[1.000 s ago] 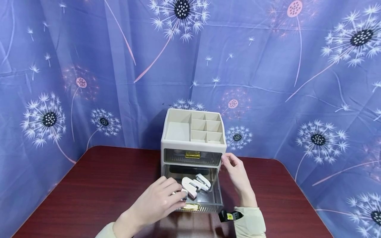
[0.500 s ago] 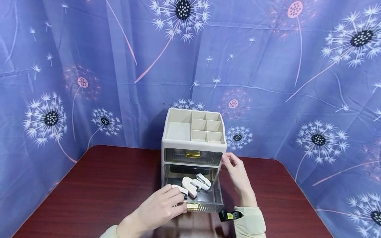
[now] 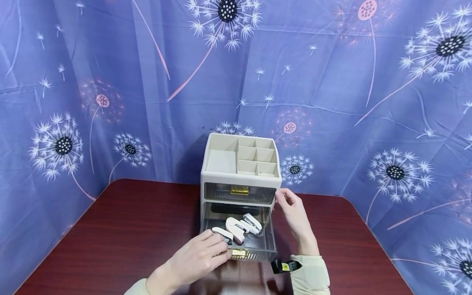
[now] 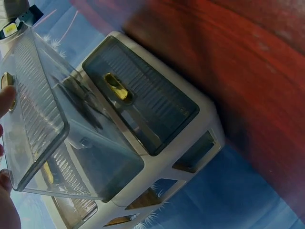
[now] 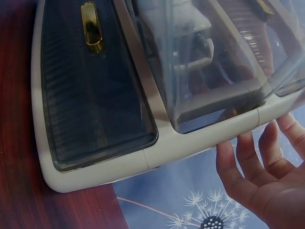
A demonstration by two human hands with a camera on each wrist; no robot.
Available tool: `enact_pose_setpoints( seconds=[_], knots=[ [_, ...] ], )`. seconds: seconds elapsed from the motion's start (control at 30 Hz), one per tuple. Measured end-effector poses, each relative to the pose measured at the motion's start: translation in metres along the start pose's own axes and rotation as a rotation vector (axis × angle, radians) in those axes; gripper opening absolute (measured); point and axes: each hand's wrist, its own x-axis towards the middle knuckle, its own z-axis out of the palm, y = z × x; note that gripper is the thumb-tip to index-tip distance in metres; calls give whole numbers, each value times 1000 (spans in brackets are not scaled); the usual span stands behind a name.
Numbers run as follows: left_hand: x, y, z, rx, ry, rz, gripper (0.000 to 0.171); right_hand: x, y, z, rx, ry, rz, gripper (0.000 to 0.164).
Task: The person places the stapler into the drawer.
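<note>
A cream desktop organizer (image 3: 241,179) stands on the table with its see-through middle drawer (image 3: 263,246) pulled out. Inside lie a white stapler (image 3: 252,223), a pale pink stapler (image 3: 236,230) and another white stapler (image 3: 223,234) beside my left fingers. My left hand (image 3: 199,256) is at the drawer's front left corner, fingertips touching the front by the gold handle (image 3: 239,252). In the left wrist view, one fingertip (image 4: 6,99) meets that handle. At the organizer's right side is my right hand (image 3: 295,215); its fingertips (image 5: 227,151) rest along the frame in the right wrist view.
Closed drawers with gold handles sit above and below: the top drawer (image 3: 221,193) and the bottom drawer (image 5: 95,105). The organizer's top has an open divided tray (image 3: 221,162). Behind the dark red table (image 3: 121,229) hangs a blue dandelion-print curtain (image 3: 191,102).
My left hand has drawn back from over the left stapler to the drawer's front, leaving that stapler in the drawer. My right hand stays at the organizer's side.
</note>
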Motion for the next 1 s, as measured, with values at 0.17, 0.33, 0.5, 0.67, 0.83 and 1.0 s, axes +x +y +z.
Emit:
enact_pose_setpoints(
  seconds=[0.17, 0.33, 0.5, 0.67, 0.83, 1.0],
  knots=[
    [-2, -2, 1, -5, 18, -31, 22, 0, -1, 0, 3, -1, 1, 28],
    [-5, -6, 5, -32, 46, -74, 23, -1, -2, 0, 0, 0, 4, 27],
    [-6, -8, 9, -17, 27, -102, 25, 0, -1, 1, -1, -2, 3, 25],
    [-3, -12, 12, -20, 15, -134, 24, 0, 0, 0, -10, 1, 2, 27],
    [0, -15, 16, -5, -8, -155, 25, 0, 0, 0, -10, -1, 3, 26],
    [1, -20, 22, 1, -23, -185, 26, -1, -1, 0, -4, 3, 1, 23]
  ],
)
